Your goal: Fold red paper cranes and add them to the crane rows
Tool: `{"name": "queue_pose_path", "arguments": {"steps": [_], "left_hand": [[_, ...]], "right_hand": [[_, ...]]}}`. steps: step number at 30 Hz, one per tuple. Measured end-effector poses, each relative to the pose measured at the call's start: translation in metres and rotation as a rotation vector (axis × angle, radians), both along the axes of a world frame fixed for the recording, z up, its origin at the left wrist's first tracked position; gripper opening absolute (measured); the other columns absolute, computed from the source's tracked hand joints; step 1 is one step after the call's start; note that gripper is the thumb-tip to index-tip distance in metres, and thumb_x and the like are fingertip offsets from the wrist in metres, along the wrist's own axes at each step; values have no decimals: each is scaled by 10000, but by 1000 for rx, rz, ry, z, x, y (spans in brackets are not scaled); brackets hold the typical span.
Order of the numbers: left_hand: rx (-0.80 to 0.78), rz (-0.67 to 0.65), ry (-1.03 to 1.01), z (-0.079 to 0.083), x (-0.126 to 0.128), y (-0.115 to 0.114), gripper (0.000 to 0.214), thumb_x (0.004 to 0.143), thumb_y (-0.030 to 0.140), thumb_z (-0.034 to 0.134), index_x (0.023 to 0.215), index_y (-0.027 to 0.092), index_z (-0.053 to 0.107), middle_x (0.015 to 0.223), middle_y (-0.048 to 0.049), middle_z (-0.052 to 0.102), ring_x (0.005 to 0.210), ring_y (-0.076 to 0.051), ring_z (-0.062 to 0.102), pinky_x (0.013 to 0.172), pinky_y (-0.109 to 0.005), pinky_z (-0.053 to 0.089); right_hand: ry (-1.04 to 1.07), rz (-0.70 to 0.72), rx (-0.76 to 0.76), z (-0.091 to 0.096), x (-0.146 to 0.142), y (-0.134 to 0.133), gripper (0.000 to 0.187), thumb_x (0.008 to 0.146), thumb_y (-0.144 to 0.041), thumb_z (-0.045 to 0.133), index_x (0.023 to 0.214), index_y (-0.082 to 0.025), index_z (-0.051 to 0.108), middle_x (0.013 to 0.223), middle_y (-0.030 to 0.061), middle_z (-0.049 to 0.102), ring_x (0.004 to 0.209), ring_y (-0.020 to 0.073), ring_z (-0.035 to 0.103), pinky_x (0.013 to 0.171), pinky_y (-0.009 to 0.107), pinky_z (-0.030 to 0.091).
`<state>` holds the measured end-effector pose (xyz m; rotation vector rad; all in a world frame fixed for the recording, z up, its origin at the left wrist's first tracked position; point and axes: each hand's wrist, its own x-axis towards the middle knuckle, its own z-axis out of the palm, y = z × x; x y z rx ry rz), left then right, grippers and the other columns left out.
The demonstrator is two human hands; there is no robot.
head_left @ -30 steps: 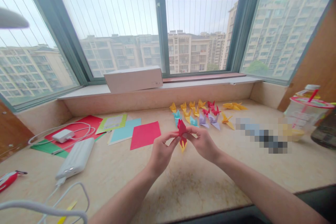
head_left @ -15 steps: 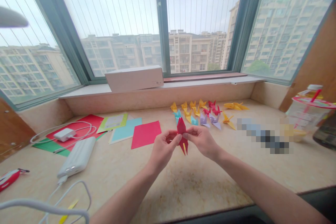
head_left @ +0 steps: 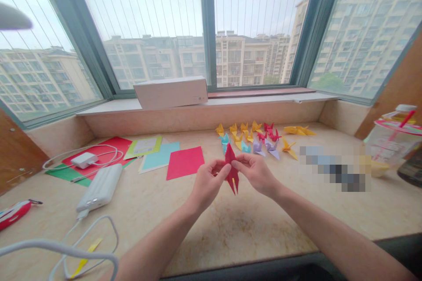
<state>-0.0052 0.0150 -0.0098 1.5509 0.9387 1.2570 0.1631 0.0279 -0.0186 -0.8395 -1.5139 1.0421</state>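
- Head view: a beige stone counter (head_left: pixel 250 224) runs under a bay window (head_left: pixel 158 22), with small paper cranes (head_left: pixel 260 138) clustered at centre.
- Left hand (head_left: pixel 207 182) and right hand (head_left: pixel 259 173) both pinch the folded red paper (head_left: pixel 231 171) above the counter, at frame centre.
- A second ago its yellow underside showed more.

- Centre: red folded paper piece (head_left: pixel 231 171), matt, sharply creased.
- Near: beige stone-look counter (head_left: pixel 231 228), smooth, mottled, faint sheen.
- Left: white oblong plastic power bank (head_left: pixel 100 188), ribbed, satin.
- Far right: clear plastic cup (head_left: pixel 387 145), glossy.
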Motion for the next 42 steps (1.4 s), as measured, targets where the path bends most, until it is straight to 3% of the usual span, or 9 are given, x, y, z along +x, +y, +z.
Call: {"name": "queue_pose_path", "arguments": {"steps": [3,10,16,24,28,36,42], "left_hand": [[-16,2,-22,0,0,0,238,836,356,692,888,125,702,805,-84,756,723,-200,713,657,-282,555],[-16,-4,-56,-2,0,3,234,856,347,663,915,121,678,815,-71,732,715,-177,697,647,-262,546],[-17,-5,-125,-3,2,1,369,845,371,675,1120,162,544,827,-35,690,705,-179,694,610,-273,563],[28,-56,-167,-6,4,1,358,830,297,703,1088,207,472,922,-24,668,738,-147,672,666,-268,560],[60,-51,-161,-8,3,2,340,837,274,702,1086,212,480,937,-22,675,725,-124,648,679,-252,542],[49,-127,-159,-7,0,3,220,857,347,690,938,171,587,813,-24,676,735,-144,657,672,-247,518],[89,-137,-138,-2,-2,-1,166,869,307,682,921,153,651,781,-36,699,714,-137,633,656,-234,472]], "right_hand": [[-5,-7,7,1,-1,-2,270,844,-445,672,918,-188,714,873,54,760,819,204,716,792,357,575],[-9,-111,87,-3,-2,-2,360,838,-383,695,1141,-212,603,801,16,715,744,179,693,717,331,560],[-5,-76,68,-3,-1,0,266,821,-402,716,966,-202,619,882,45,720,792,190,695,738,335,564],[101,43,-4,0,1,0,247,822,-390,725,924,-201,602,835,24,700,750,163,662,696,296,536],[89,138,-33,1,2,-1,271,828,-368,726,1030,-210,638,881,35,715,785,173,671,736,325,543],[127,131,51,5,7,-1,86,809,-297,742,830,-213,736,848,18,671,797,153,621,754,296,491],[171,182,76,7,10,-1,45,811,-227,721,830,-240,759,889,13,627,835,149,579,758,281,467]]}}
